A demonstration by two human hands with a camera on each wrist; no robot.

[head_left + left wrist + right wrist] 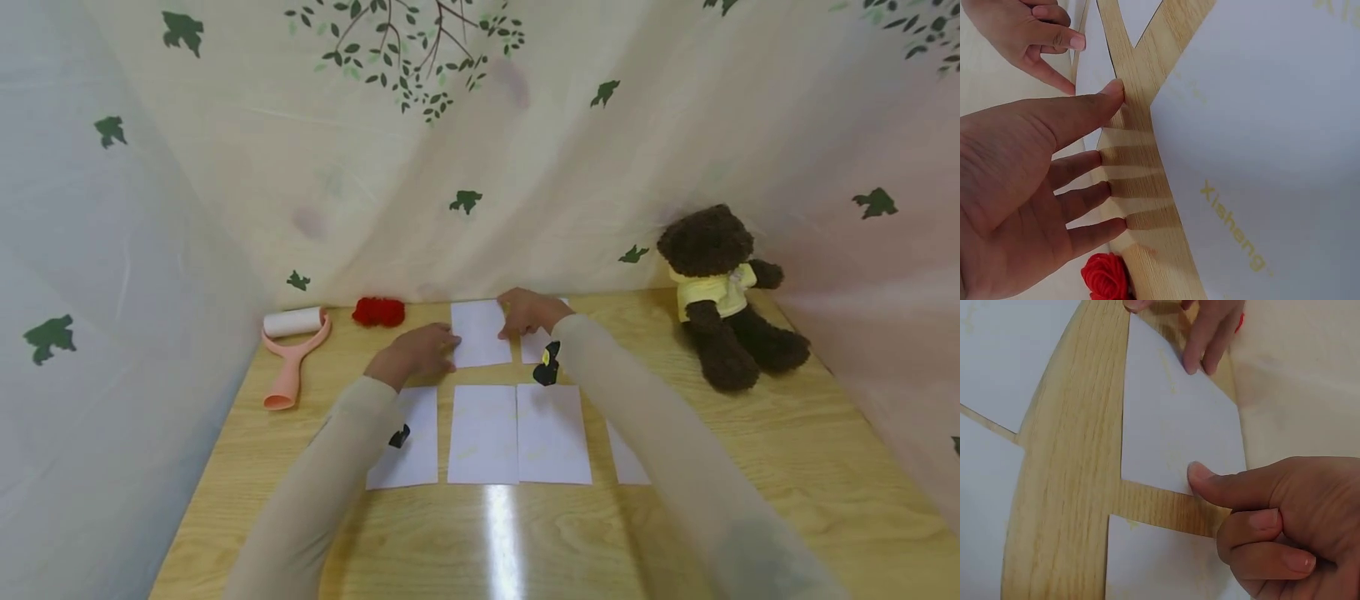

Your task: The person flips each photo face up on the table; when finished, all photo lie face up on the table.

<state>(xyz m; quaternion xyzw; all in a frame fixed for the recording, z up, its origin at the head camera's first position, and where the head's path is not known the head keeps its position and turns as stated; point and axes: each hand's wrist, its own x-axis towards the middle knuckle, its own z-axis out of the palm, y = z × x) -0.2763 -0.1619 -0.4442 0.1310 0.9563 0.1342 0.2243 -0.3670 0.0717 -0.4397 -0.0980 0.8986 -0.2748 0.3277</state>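
Between the two hands a white sheet of paper (480,335) lies flat at the back of the table. My left hand (422,350) is at its left edge, thumb and fingers extended with the fingertips right along the paper. From the right, my right hand (528,311) touches the same sheet. Its thumb (1213,484) rests on the sheet's right edge and the index finger reaches toward the back edge, while other fingers curl under the palm. Another white sheet (535,347) lies partly hidden beneath the right hand and wrist.
Nearer, two sheets (483,433) lie side by side, with another sheet (420,442) and a fourth sheet (628,458) partly behind the sleeves. A pink-handled roller (288,367) and red fabric roses (378,312) are left. A brown teddy bear (708,242) sits right, before a curtain (450,242).
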